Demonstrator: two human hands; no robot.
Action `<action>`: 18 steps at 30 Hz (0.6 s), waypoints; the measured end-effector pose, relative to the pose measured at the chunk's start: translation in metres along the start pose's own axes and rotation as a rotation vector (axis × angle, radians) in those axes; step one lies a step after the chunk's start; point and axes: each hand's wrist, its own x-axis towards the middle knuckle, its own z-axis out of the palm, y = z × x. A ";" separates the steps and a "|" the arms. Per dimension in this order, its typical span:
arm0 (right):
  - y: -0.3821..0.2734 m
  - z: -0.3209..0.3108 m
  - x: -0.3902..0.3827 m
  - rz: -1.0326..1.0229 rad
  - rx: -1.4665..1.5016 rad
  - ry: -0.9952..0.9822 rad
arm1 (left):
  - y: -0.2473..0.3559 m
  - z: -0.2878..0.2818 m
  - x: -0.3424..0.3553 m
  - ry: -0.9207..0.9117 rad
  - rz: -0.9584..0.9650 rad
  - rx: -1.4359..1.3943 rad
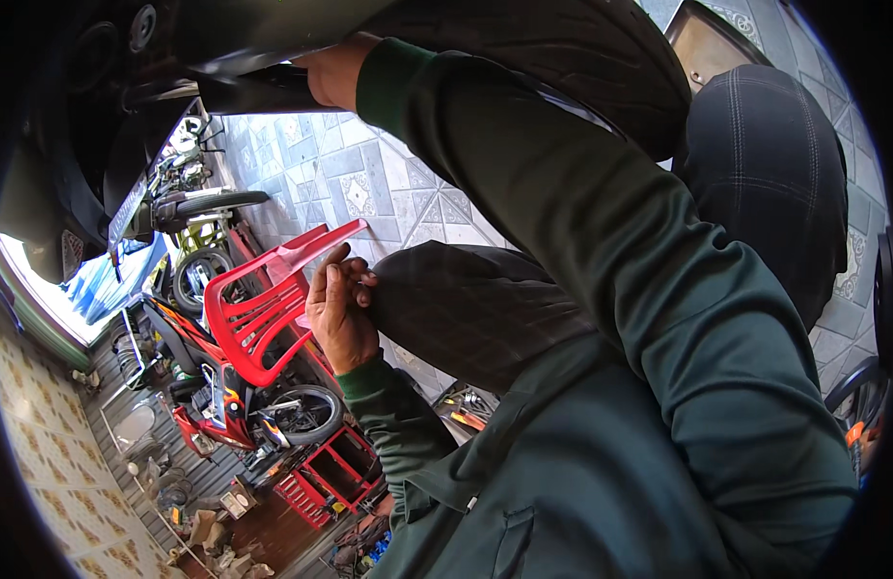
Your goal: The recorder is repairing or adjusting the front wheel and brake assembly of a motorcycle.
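My right hand (336, 75) reaches up to the dark underside of a motorcycle (244, 39) at the top of the view. The bodywork covers its fingers, so their grip is hidden. Beside that forearm is the motorcycle's wide black tyre (581, 63). My left hand (340, 318) is raised beside my bent knee, palm partly turned up. Its fingers are loosely bent and apart, and nothing shows in them. Green jacket sleeves cover both arms down to the wrists.
A red plastic chair (258, 314) stands beyond my left hand. Several motorcycles, including a red and black one (215, 405), are parked on the left. A red tool rack (311, 487) is at lower left. A metal tray (712, 53) lies on the tiled floor (369, 183) at upper right.
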 end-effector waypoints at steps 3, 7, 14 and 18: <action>0.001 -0.004 -0.008 0.041 0.062 -0.006 | -0.001 -0.003 0.000 0.006 0.000 -0.001; -0.005 0.000 -0.008 0.086 0.142 -0.011 | -0.002 -0.007 0.000 0.004 -0.007 0.000; 0.015 0.002 0.014 0.247 0.537 -0.107 | -0.001 -0.006 0.001 0.012 -0.034 -0.022; 0.054 0.001 0.054 0.614 1.788 -0.490 | -0.002 -0.006 0.002 0.004 -0.024 -0.030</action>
